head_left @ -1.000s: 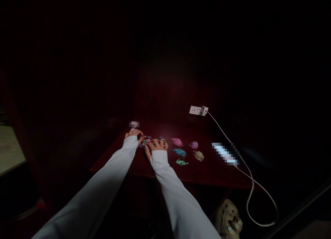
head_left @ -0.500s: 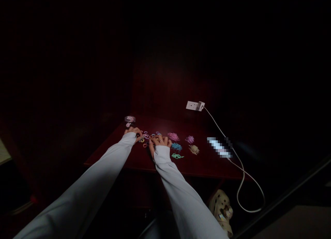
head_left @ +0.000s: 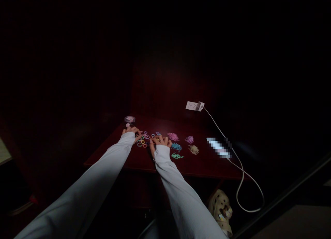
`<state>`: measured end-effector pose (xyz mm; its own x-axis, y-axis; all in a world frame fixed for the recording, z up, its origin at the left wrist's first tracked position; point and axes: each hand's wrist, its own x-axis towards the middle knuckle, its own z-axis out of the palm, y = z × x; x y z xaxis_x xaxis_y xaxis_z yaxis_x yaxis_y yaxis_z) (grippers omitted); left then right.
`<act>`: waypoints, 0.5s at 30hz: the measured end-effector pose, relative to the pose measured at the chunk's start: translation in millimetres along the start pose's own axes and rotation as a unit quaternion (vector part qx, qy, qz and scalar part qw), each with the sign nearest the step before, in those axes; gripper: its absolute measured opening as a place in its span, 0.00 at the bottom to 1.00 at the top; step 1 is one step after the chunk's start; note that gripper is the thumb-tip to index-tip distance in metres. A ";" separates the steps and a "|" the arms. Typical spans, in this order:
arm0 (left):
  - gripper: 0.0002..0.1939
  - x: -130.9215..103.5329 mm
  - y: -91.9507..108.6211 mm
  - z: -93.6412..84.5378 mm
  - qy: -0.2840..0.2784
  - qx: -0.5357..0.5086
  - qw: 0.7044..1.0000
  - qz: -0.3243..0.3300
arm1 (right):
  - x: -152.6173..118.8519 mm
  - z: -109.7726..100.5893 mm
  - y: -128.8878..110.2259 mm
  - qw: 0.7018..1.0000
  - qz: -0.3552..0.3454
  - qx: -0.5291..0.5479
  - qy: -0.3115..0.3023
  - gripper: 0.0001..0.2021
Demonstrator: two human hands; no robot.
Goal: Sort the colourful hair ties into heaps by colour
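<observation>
Several small coloured rings (head_left: 146, 137) lie loosely on the dark red table (head_left: 144, 161), between and behind my hands. My left hand (head_left: 133, 131) rests at their left side with its fingers apart, touching the nearest rings. At their right side is my right hand (head_left: 160, 141), fingers spread and bent down to the tabletop; what lies under its fingertips is hidden. Right of it are sorted piles: pink (head_left: 173, 136), blue (head_left: 176, 147), green (head_left: 177, 156), purple (head_left: 189, 139) and cream (head_left: 193, 149).
A clear container with pale pink contents (head_left: 129, 119) stands at the table's back left. A blurred bright device (head_left: 218, 148) lies at the right, with a white cable (head_left: 241, 166) running to a wall socket (head_left: 191, 106). Below the table is a beige clog (head_left: 219, 206).
My left hand has shifted slightly left, uncovering green and yellow rings near its fingertips. My right hand has hardly moved.
</observation>
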<state>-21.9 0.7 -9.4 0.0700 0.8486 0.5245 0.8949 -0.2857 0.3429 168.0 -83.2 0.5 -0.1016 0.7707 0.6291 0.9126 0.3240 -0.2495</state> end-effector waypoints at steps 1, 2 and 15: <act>0.05 -0.2 -0.2 0.2 -0.008 0.002 1.000 0.004 | 0.1 0.4 0.4 1.000 0.002 0.002 0.002 0.10; 0.05 -0.2 -0.4 0.4 -0.016 0.004 1.000 0.006 | 0.2 0.7 0.7 1.000 0.002 0.004 0.003 0.10; 0.05 3.5 -5.1 6.9 -0.025 -0.042 0.998 0.033 | -1.1 1.2 -0.1 1.000 -0.014 0.008 0.002 0.11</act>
<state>-23.2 8.2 -14.6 0.1516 0.8471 0.5094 0.8480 -0.3763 0.3733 167.6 -83.4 -1.0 -0.1256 0.7595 0.6383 0.9031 0.3539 -0.2434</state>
